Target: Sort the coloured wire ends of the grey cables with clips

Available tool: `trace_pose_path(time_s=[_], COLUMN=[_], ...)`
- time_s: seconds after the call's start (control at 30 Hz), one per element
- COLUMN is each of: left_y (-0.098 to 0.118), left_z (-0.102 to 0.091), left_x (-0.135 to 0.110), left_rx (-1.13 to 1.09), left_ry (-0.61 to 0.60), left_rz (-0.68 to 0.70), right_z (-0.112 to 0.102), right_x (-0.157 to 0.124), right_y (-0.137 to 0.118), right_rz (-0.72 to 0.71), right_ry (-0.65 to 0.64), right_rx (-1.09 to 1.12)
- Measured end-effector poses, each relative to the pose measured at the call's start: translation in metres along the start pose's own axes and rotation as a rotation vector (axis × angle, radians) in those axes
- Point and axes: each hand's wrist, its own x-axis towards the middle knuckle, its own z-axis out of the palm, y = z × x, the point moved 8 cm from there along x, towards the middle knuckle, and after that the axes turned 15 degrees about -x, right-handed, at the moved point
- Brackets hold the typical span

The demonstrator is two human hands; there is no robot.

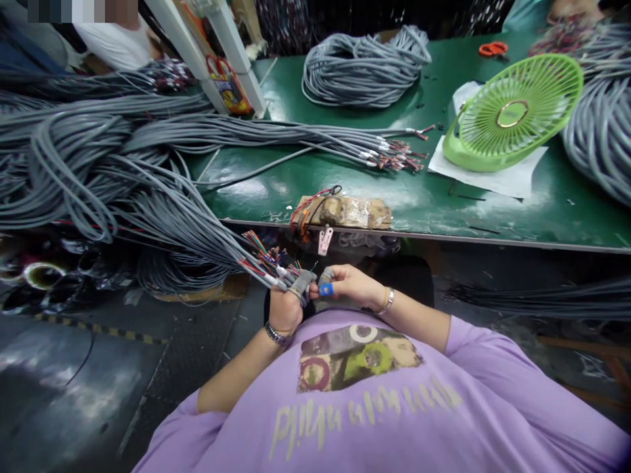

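Note:
My left hand [286,307], with grey covers on its finger ends, is closed on the end of a grey cable. Beside it hang many more grey cables [221,242] whose stripped ends fan out into thin coloured wires [269,255]. My right hand [355,286] meets the left one at the fingertips in a pinch. It has a grey cover on one finger and a blue band [326,289] on another. Whatever sits between the right fingertips is too small to make out. Both hands are in front of my body, just below the table edge.
On the green table [276,177] lie a cable bundle with stripped ends [345,146], a coiled cable [365,69], a green fan [517,115] and orange-handled scissors [493,49]. A wooden block [365,211] and pink clip [325,241] are at the near edge. Other people work across the table.

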Motion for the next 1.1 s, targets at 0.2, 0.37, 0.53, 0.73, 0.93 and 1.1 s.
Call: trace_pose_path(time_s=[0.2,0.37,0.53,0.73,0.93,1.1], left_y=[-0.007,-0.011,-0.011,-0.012,-0.007,-0.01], left_z=[-0.005,-0.002,0.001,0.004,-0.001,-0.001], left_x=[-0.001,-0.001,-0.001,-0.002,-0.002,-0.002], left_rx=[0.07,0.143,0.139,0.158,0.108,0.117], left_ry=[-0.069,-0.15,-0.171,-0.197,-0.116,-0.12], left_rz=[-0.019,-0.045,-0.068,-0.104,-0.078,-0.073], right_z=[-0.012,-0.013,-0.01,-0.039,-0.061,-0.021], right_x=[0.001,0.006,0.002,0.001,-0.003,-0.002], right_y=[-0.018,-0.022,-0.016,-0.012,-0.001,-0.004], right_rz=[-0.057,-0.097,-0.105,-0.134,-0.048,0.004], right_ry=[0.078,0.169,0.061,0.222,0.329,0.105], right_rx=[-0.111,-0.169,-0.047,0.089,0.217,0.035])
